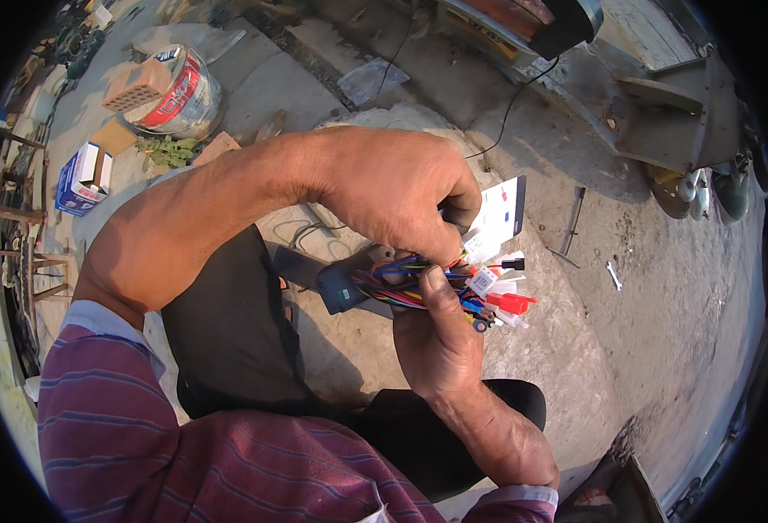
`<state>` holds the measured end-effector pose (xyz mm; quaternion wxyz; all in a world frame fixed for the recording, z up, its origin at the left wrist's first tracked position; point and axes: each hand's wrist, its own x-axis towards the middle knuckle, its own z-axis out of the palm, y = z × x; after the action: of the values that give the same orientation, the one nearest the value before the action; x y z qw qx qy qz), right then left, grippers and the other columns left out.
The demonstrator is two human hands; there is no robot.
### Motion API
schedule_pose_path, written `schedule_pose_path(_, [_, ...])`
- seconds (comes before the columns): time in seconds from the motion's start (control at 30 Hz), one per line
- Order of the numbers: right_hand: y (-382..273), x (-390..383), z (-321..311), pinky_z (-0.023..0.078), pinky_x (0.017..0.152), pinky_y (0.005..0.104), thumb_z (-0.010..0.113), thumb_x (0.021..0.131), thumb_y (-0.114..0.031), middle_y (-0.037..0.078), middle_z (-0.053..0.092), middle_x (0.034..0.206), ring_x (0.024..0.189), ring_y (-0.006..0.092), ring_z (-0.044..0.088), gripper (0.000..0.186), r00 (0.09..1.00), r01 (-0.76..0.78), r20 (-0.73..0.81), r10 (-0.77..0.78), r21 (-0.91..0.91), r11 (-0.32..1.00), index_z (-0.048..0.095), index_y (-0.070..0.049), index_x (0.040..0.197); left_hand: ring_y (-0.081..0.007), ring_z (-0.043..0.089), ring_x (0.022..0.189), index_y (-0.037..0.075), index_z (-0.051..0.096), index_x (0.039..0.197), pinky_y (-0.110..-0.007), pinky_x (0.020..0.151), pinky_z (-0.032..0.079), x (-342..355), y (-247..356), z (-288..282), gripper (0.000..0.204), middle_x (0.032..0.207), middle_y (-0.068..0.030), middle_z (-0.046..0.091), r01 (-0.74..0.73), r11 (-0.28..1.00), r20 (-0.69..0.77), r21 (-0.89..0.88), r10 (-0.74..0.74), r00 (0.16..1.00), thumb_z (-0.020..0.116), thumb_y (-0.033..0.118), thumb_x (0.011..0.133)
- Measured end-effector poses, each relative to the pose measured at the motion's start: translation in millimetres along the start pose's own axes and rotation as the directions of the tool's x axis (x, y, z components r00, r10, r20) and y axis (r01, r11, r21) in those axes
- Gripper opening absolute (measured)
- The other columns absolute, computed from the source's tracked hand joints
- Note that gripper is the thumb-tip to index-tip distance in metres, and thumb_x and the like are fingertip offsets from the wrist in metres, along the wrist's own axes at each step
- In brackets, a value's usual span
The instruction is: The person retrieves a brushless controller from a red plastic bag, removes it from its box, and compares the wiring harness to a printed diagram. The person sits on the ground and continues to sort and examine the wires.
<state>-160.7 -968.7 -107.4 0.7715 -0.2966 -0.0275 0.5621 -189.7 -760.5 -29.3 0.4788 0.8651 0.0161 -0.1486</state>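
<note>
Your left hand (392, 196) curls down over the top of a wire bundle (410, 283), fingers closed; its fingertips are hidden behind the wires and a white card (501, 209), so what they pinch cannot be told. Your right hand (436, 336) comes up from below, closed round the bundle, thumb pressed flat across the strands.

The bundle is many thin insulated wires, red, blue, green, yellow and black, too tangled to count. They end in small plastic plug connectors (506, 292): one red, one black, several white; the exact number is unclear. The wires run back into a dark grey box-shaped unit (340, 288), mostly covered by your left hand.

Below, your dark trousers and striped maroon sleeves fill the lower frame.

Further out, on rough dusty concrete: one silvery round tin (183, 91) with a perforated brick (135, 85) on it, one blue-and-white carton (83, 179), one small white fitting (614, 275), one thin metal rod (573, 222). A grey metal frame (663, 122) is cut off at the upper right.
</note>
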Motion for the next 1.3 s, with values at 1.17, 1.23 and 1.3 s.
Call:
schedule_pose_path(1.17, [8.5, -6.5, -1.7, 0.051, 0.107, 0.0456, 0.064, 0.104, -0.013, 0.010, 0.065, 0.127, 0.117, 0.0224, 0.066, 0.037, 0.999, -0.001, 0.053, -0.002, 0.056, 0.998, 0.053, -0.005, 0.138, -0.0180, 0.059, 0.063, -0.004, 0.070, 0.088, -0.039, 0.059, 0.046, -1.2, 4.8, -2.7, 0.029, 0.071, -0.0113, 0.067, 0.007, 0.998, 0.071, 0.059, -0.012, 0.997, 0.071, 0.023, 0.078])
schedule_pose_path(1.23, [9.5, -7.3, -1.2, 0.049, 0.110, 0.0466, 0.064, 0.104, -0.018, 0.010, 0.067, 0.126, 0.117, 0.0221, 0.066, 0.036, 0.999, 0.007, 0.048, -0.009, 0.027, 1.000, 0.055, -0.005, 0.137, -0.0178, 0.059, 0.063, -0.004, 0.070, 0.088, -0.038, 0.059, 0.046, -1.4, 4.9, -1.7, 0.028, 0.071, -0.0111, 0.067, 0.002, 0.998, 0.066, 0.055, -0.005, 0.998, 0.071, 0.022, 0.078])
schedule_pose_path(1.3, [10.4, -8.0, -0.7, 0.048, 0.111, 0.0470, 0.063, 0.104, -0.020, 0.010, 0.068, 0.125, 0.117, 0.0220, 0.067, 0.036, 0.999, 0.015, 0.039, -0.016, 0.013, 1.000, 0.056, -0.005, 0.136, -0.0175, 0.059, 0.063, -0.004, 0.070, 0.088, -0.038, 0.059, 0.046, -1.8, 5.0, -1.2, 0.028, 0.071, -0.0109, 0.067, 0.006, 0.999, 0.071, 0.042, -0.009, 0.997, 0.071, 0.022, 0.078])
